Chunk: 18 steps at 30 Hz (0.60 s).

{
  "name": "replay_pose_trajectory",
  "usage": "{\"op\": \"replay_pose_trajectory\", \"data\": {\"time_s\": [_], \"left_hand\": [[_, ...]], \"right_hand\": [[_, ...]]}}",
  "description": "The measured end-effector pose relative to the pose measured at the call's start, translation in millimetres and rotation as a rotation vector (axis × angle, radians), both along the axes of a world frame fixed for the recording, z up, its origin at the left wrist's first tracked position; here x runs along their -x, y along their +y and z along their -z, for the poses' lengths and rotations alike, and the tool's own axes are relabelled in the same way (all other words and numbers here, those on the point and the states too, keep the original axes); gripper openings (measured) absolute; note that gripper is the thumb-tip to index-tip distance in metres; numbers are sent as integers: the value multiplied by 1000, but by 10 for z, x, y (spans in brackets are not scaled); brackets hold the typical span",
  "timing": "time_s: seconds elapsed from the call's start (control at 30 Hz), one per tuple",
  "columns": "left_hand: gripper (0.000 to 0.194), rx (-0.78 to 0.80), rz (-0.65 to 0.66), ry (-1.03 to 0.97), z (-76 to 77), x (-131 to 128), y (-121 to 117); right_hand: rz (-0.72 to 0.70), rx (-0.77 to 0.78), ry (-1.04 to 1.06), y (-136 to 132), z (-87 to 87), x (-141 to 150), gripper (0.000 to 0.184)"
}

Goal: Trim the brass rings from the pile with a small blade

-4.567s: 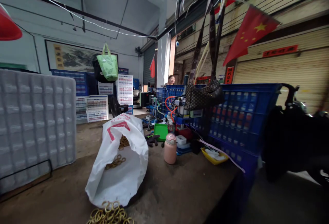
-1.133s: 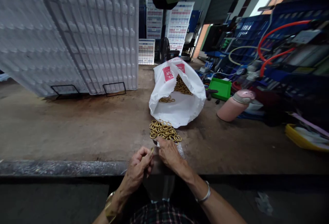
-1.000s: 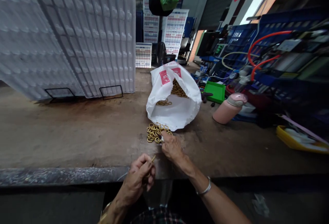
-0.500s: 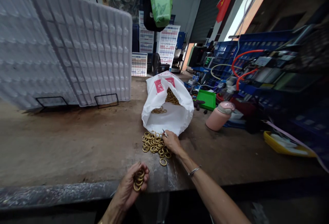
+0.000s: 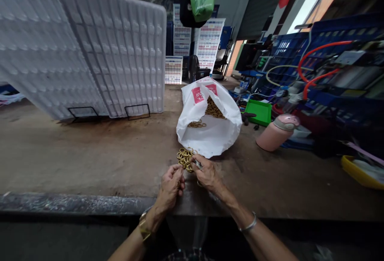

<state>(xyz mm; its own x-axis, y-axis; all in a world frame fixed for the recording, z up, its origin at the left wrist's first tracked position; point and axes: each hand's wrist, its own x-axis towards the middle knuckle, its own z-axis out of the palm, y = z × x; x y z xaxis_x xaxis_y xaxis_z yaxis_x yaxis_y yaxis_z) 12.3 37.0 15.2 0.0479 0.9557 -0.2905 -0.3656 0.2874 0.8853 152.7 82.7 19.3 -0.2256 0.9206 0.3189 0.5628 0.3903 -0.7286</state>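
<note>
Gold-coloured metal rings (image 5: 185, 156) lie in a loose pile on the workbench, just in front of a white sack (image 5: 210, 135). My left hand (image 5: 171, 185) is closed at the near left of the pile, its fingers curled round several rings that are mostly hidden. Over the pile's right side, my right hand (image 5: 207, 174) is closed in a pinch. A small pale, pointed tool shows only slightly between its fingers, too little to tell its kind. More rings (image 5: 213, 109) are inside the sack, whose open mouth faces me.
Ribbed white plastic trays (image 5: 120, 53) stand upright on wire holders at the left. To the right are a pink bottle (image 5: 277, 133), a green tray (image 5: 259, 112), a yellow tray (image 5: 361, 173) and equipment with orange hoses (image 5: 318, 51). The bench's front edge (image 5: 78, 205) runs close to me.
My left hand has moved forward and right to the pile, turning so its rings are now mostly hidden. My right hand stays at the pile, which looks smaller or more covered. The view has shifted left.
</note>
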Motion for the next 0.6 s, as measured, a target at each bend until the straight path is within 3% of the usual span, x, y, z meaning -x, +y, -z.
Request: {"op": "replay_pose_trajectory", "data": {"time_s": [0.13, 0.27, 0.43, 0.6], "left_hand": [[39, -14, 18, 81, 44, 26, 7], [36, -39, -37, 223, 78, 68, -32], [32, -195, -64, 359, 100, 96, -71], [36, -44, 33, 269, 19, 93, -120]], "right_hand": [[-71, -10, 36, -131, -8, 119, 14], [-74, 161, 119, -193, -62, 182, 25], [-62, 324, 154, -204, -43, 248, 32], [-30, 339, 149, -216, -9, 282, 28]]}}
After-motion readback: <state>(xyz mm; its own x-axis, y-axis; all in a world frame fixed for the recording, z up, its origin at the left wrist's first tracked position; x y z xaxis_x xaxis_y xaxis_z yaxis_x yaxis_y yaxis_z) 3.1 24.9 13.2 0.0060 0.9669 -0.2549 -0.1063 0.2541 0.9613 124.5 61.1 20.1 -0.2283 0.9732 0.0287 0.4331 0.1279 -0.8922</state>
